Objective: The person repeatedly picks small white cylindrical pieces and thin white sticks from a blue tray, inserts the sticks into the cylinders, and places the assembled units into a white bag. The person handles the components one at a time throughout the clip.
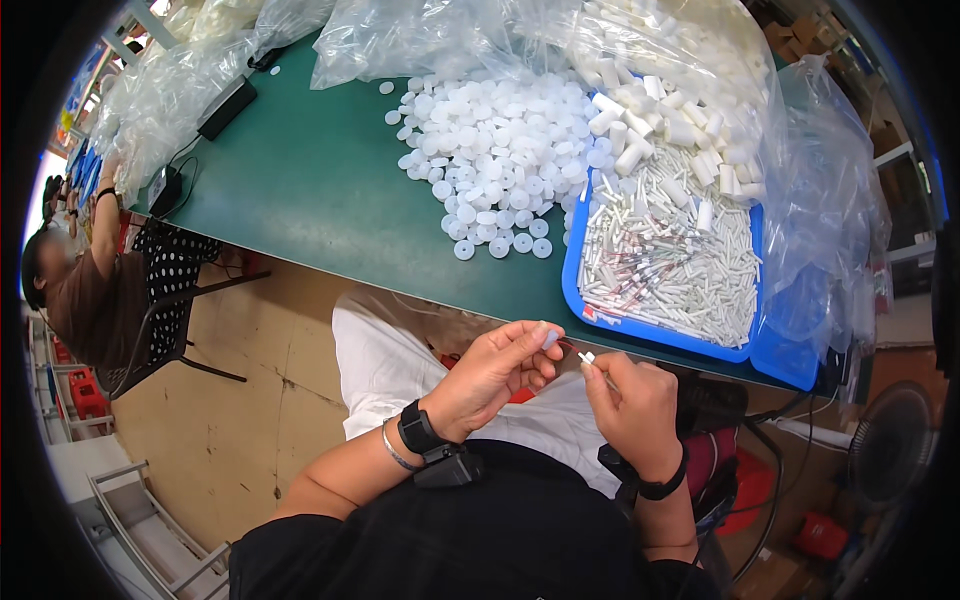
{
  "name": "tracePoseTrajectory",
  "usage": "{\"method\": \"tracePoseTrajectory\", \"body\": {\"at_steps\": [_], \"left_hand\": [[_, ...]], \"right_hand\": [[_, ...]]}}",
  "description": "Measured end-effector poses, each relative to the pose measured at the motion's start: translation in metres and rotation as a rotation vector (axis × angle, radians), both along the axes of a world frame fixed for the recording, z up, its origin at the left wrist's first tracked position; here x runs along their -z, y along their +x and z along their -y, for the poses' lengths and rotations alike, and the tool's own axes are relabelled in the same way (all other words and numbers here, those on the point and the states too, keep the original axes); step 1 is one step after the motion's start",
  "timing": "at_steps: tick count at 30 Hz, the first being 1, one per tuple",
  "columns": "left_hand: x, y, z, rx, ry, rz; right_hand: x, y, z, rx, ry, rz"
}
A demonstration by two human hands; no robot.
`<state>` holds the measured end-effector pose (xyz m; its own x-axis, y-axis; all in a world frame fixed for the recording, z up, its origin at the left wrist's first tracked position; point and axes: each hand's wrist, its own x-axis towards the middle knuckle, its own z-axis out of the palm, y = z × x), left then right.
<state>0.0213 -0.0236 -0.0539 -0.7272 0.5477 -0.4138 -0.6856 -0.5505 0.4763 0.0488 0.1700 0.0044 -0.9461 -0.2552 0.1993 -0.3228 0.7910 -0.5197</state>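
Over my lap, just off the table's front edge, my left hand (500, 365) pinches a small translucent white plastic disc (550, 340) between thumb and forefinger. A few centimetres to its right, my right hand (633, 400) is closed on a short white tube (587, 357). A thin reddish strand (570, 347) spans the gap between the two; how it joins either piece is too small to tell. Beyond my hands stands a blue tray (650, 338) heaped with short thin white tubes (715, 290), some with reddish strands among them.
Left of the tray, a pile of translucent discs (490, 170) spreads over the green table (330, 170). Thick white cylinders (640, 125) spill from a clear plastic bag (440, 45). A black adapter (228, 107) lies farther left. Another person (95, 310) sits at left; a fan (893, 450) stands at right.
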Motion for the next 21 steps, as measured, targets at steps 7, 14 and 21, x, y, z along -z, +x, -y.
{"method": "tracePoseTrajectory", "body": {"at_steps": [7, 14, 21], "left_hand": [[0.002, 0.002, -0.004, 0.002, -0.027, 0.01], [0.006, 0.014, -0.014, 0.007, 0.03, -0.004], [0.015, 0.019, -0.016, 0.019, 0.061, -0.027]], "right_hand": [[-0.002, -0.001, 0.007, -0.109, 0.036, -0.145], [0.021, 0.0, 0.009, -0.058, -0.129, -0.084], [0.022, 0.001, 0.005, 0.198, -0.942, 0.835]]}}
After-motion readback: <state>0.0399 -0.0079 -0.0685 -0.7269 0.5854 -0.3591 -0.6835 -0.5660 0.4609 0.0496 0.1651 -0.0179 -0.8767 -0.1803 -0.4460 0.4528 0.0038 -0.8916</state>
